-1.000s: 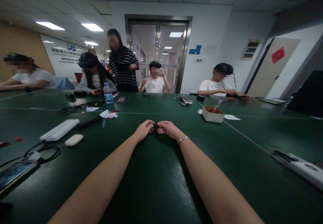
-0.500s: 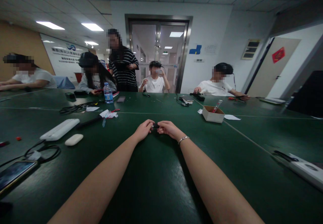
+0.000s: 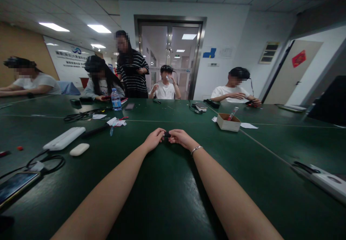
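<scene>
Object, small and black [image 3: 167, 134], is held at both ends between the fingertips, over the middle of the green table [image 3: 167, 186]. Type unclear; too small and too covered to identify. Left hand [image 3: 155, 139]: thumb and fingers pinching its left end. Right hand [image 3: 180, 138]: pinching its right end, lower fingers curled in. Cannot tell whether object or hands touch the tabletop.

Step in hand, as judged: two-handed fingertip work on the object, both ends secured. Next move likely calls for fine, opposed finger control, one side steadying while the other works; a slip seems the main risk.

Further out: a silver bracelet [image 3: 196, 150] on the right wrist; to the left, a rounded white case [image 3: 79, 149], apart from both hands; ahead to the right, a pale box [image 3: 228, 125].
</scene>
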{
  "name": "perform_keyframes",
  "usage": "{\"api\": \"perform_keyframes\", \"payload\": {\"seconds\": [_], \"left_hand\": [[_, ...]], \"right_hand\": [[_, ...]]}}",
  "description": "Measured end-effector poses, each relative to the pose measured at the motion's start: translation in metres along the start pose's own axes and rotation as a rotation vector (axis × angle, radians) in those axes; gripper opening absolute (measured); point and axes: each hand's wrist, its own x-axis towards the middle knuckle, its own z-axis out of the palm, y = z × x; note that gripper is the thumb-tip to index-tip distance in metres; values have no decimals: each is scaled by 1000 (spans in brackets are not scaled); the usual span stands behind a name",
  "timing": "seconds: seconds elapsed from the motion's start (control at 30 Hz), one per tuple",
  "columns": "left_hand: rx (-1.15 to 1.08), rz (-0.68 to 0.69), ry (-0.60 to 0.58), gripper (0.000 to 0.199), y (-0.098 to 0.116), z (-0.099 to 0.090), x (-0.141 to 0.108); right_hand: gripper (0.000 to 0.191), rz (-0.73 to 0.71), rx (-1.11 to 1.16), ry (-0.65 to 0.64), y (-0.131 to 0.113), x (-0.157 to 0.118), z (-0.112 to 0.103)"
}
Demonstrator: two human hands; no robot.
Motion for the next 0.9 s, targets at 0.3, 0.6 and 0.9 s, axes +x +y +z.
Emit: {"api": "perform_keyframes", "payload": {"seconds": [0.3, 0.6, 0.9], "left_hand": [[-32, 2, 6, 32, 0, 1, 0], [10, 18, 41, 31, 0, 0, -1], [-1, 29, 44, 30, -4, 0, 0]], "right_hand": [[8, -6, 0, -9, -1, -2, 2], [6, -17, 12, -11, 2, 2, -1], [6, 2, 6, 7, -2, -3, 3]]}}
